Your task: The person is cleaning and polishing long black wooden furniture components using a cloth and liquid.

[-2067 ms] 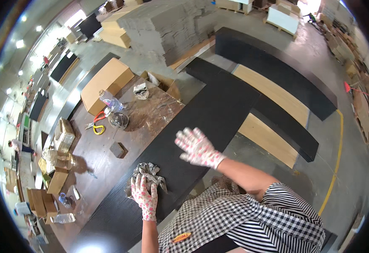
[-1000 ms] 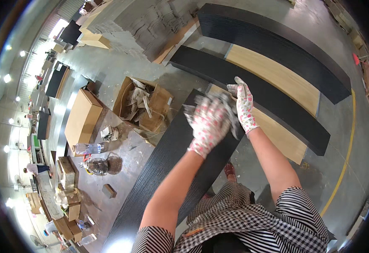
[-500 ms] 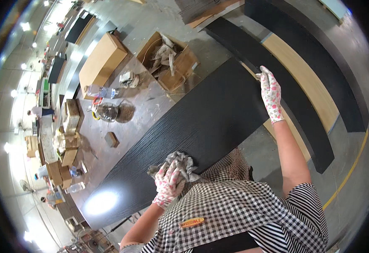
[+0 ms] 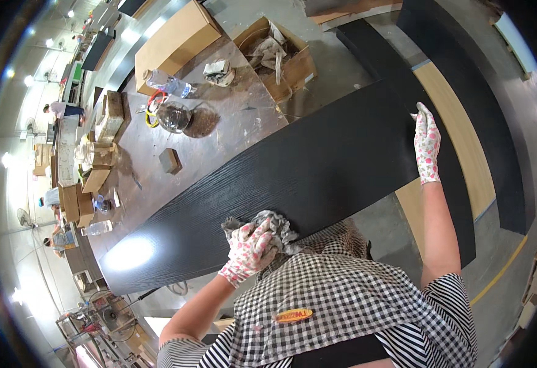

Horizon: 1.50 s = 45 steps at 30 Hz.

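Observation:
A long black board [image 4: 317, 165] with a wood-grain surface lies slantwise in front of me, its left part shining under the light. My left hand [image 4: 250, 253], in a white glove with a pink flower print, is closed around a crumpled grey rag [image 4: 274, 230] and presses it to the board near its close edge. At the board's right end, my right hand [image 4: 427, 144] in a matching glove rests against the edge. Its fingers are stretched out, with the thumb toward the board's top face.
Beyond the board, a worn brown table [image 4: 225, 132] holds a glass jar [image 4: 174, 116], plastic bottle [image 4: 167, 83], small block [image 4: 170, 161] and folded cloth [image 4: 219, 72]. A carton of rags [image 4: 296, 70] stands behind. More black panels [image 4: 464, 92] lie at right. People work far left.
The view has shifted, so the table and board appear farther right. My left hand stays closed on the rag near the board's close edge; my right hand remains at the right end.

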Tool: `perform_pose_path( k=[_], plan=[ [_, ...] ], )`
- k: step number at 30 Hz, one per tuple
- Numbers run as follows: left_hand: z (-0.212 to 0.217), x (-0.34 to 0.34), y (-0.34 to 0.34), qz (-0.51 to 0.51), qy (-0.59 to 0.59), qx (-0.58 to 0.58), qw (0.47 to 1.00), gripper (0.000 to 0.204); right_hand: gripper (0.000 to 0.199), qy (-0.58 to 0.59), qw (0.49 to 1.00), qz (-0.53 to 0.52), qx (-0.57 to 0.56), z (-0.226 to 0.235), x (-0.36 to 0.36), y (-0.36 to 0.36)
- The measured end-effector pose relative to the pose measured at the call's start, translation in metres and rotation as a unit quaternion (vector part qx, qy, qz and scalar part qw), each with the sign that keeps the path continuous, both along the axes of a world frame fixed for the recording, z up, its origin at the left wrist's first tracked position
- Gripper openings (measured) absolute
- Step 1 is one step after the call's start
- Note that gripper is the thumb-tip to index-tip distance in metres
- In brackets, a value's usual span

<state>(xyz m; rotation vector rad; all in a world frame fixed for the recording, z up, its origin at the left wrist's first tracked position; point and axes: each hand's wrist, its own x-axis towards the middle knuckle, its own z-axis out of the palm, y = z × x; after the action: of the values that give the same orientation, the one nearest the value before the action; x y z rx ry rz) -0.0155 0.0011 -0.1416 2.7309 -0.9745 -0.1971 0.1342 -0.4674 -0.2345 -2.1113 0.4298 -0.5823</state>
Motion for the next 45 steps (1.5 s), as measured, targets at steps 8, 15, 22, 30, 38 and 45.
perform_pose_path(
  k=[8,15,22,30,38,45],
  plan=[
    [-0.002,0.058,-0.084,-0.017,-0.028,-0.037,0.999,0.039,0.032,0.032,0.998,0.017,-0.047,-0.003,0.006,-0.001],
    [0.005,0.026,-0.028,0.061,-0.027,0.012,0.998,0.043,0.032,0.038,0.995,0.013,-0.092,0.001,0.005,-0.001],
    [0.003,0.043,-0.033,0.019,0.005,0.017,1.000,0.039,0.031,0.042,0.997,0.014,-0.070,-0.003,0.005,-0.004],
    [0.000,0.068,-0.094,-0.026,0.020,-0.054,0.998,0.032,0.031,0.026,0.992,0.012,-0.121,0.001,0.009,-0.002],
    [-0.011,0.043,-0.100,0.063,-0.046,-0.082,0.994,0.049,0.034,0.030,0.990,0.020,-0.137,-0.015,0.006,-0.015],
    [0.026,-0.020,0.130,0.497,-0.078,0.027,0.864,0.041,0.035,-0.044,0.947,0.026,-0.317,0.027,0.004,0.032]
  ],
)
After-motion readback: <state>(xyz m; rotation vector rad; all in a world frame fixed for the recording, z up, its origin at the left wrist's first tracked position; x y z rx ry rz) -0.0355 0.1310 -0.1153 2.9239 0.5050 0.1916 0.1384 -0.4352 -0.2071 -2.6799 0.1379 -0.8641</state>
